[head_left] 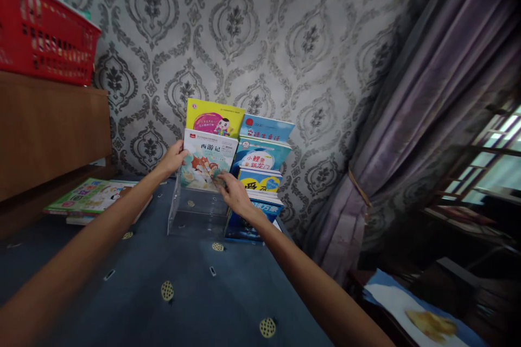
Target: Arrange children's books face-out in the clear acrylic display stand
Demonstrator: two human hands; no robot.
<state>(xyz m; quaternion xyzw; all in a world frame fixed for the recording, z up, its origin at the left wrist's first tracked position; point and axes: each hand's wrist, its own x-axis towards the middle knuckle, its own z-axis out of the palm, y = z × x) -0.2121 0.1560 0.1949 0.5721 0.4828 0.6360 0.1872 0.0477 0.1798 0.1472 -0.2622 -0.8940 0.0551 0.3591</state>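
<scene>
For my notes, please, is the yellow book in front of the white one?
No, the white book covers the lower part of the yellow book.

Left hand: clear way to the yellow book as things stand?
Likely yes: the yellow book rises above the white book, leaving its top uncovered, though the left hand is at the white book's edge.

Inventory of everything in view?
Tablecloth: 1, dark blue, below
Book rack: 1, clear, centre
西游记 book: 1, white, rack's left
Cartoon book: 1, yellow, behind it
Tiered books: 4+, mostly blue, rack's right
Flat books: 2+, green, white, left
Cabinet: 1, brown, left
Basket: 1, red, atop cabinet
Wallpaper: 1, grey, behind
Curtain: 1, purple, right
Lattice: 1, dark, right edge
Unclear item: 1, blue-white, lower right
Left hand: 1, white book's left edge
Right hand: 1, white book's lower right
</scene>
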